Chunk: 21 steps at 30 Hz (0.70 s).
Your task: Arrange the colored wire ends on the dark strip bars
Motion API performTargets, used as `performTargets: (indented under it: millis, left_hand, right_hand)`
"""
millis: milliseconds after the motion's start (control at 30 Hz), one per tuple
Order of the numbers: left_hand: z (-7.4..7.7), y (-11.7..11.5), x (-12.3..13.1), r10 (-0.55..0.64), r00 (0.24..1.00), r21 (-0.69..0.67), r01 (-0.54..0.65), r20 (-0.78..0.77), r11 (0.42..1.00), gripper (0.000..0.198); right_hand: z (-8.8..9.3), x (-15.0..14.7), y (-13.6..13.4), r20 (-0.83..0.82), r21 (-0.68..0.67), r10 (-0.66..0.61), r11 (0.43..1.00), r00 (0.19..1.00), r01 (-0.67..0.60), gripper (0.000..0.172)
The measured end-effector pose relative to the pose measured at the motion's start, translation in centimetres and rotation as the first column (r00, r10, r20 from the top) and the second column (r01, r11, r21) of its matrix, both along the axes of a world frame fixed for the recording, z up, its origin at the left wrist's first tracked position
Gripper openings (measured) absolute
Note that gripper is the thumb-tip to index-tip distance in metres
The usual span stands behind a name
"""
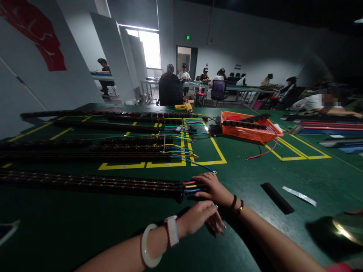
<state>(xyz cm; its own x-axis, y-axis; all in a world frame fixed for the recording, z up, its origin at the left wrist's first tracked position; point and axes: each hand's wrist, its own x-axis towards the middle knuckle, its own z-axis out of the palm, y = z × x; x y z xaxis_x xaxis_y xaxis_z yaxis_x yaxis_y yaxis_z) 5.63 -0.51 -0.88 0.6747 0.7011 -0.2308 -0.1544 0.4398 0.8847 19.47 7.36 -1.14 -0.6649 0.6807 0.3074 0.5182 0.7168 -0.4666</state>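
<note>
A long black wire bundle [93, 183] lies on the green table, its red, yellow and blue wire ends [190, 186] coming out at the right. My right hand [217, 190] rests over these ends with thumb and fingers apart, and it covers their tips. Just nearer to me is my left hand [200, 217], its thumb apart from loosely hanging fingers. No object shows in it. Beyond my hands, more black bundles [136, 147] lie side by side, with coloured wires and ring terminals at their right ends. One blue wire [200, 164] reaches close to my right fingers.
An orange basket [244, 132] holds black pieces, and a red wire hangs over its side. A yellow heat gun [185, 107] lies at the far edge. Right of my hands are a black strip [276, 198] and a white strip [300, 195]. Several people sit farther off.
</note>
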Motion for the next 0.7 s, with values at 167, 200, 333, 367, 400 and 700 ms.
performTargets:
  millis: [167,200,333,367,400,700]
  left_hand:
    - [-0.1,-0.3,-0.1,-0.026,1.000,0.050,0.026,0.007,0.998,0.034]
    - [0.0,-0.4,-0.1,-0.028,1.000,0.064,0.027,0.014,0.998,0.034]
    - [1.4,-0.6,-1.0,-0.002,1.000,0.168,0.000,0.008,0.986,0.033]
    - [2.0,-0.7,-1.5,0.015,1.000,0.207,-0.016,0.008,0.978,0.031]
    - [2.7,-0.7,-2.1,0.037,0.999,0.245,-0.039,0.013,0.969,0.030]
    - [4.8,4.1,-18.5,0.931,0.317,0.685,-0.720,0.183,0.111,0.032]
  right_hand:
    - [-0.4,-0.9,0.1,0.081,0.075,-0.057,0.996,0.995,0.051,0.033]
    - [-0.3,-1.0,0.2,0.097,0.098,-0.058,0.994,0.994,0.049,0.030]
    - [1.0,-1.2,1.3,0.168,0.213,-0.029,0.977,0.985,-0.007,0.022]
    - [1.5,-1.2,1.8,0.188,0.244,-0.023,0.970,0.982,-0.024,0.022]
    - [2.0,-1.2,2.4,0.207,0.273,-0.021,0.961,0.978,-0.037,0.021]
    - [3.4,-1.5,8.8,0.297,0.362,-0.046,0.930,0.954,-0.068,0.022]
